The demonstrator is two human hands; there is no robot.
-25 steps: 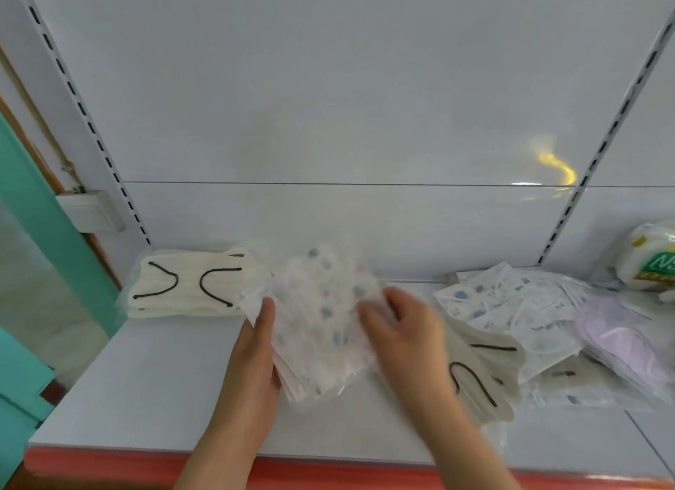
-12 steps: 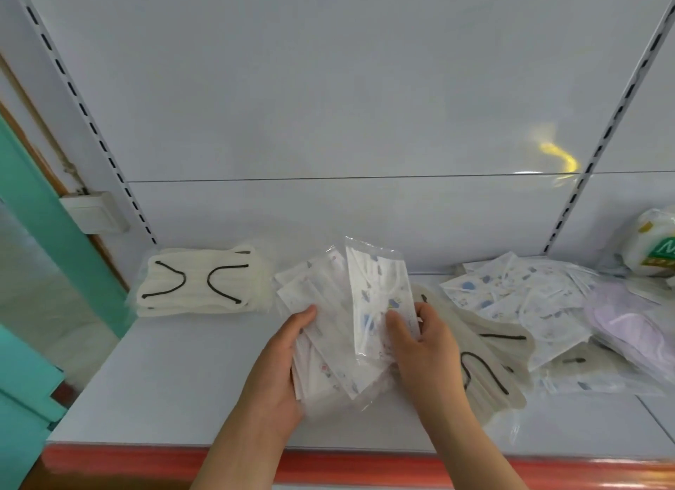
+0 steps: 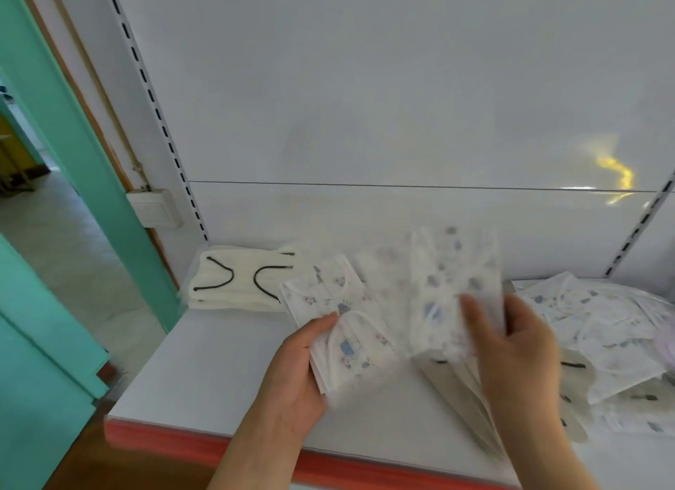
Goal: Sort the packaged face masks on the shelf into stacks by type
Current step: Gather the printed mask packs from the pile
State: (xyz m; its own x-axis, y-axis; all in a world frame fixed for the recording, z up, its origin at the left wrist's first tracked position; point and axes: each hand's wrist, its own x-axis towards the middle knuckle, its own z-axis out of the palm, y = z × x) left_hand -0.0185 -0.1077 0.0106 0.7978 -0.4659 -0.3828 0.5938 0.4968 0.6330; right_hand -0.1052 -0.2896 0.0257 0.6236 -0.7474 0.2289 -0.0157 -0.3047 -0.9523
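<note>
Head view, hands: the left hand [image 3: 292,376] grips a fanned bundle of printed masks [image 3: 339,329] by its lower edge; the right hand [image 3: 511,347] pinches a single printed packet [image 3: 449,292], held upright and blurred.
Where things lie: both bundles are held just above the shelf [image 3: 219,372]; a tidy cream stack with black loops [image 3: 241,281] sits at the back left; an unsorted heap [image 3: 602,329] lies to the right.
Step in hand: likely gathering printed masks into one stack.
Next move: probably squaring the edges and laying them beside the cream stack.
Materials: thin glossy film, slippery; flat, soft, pleated rectangles.
</note>
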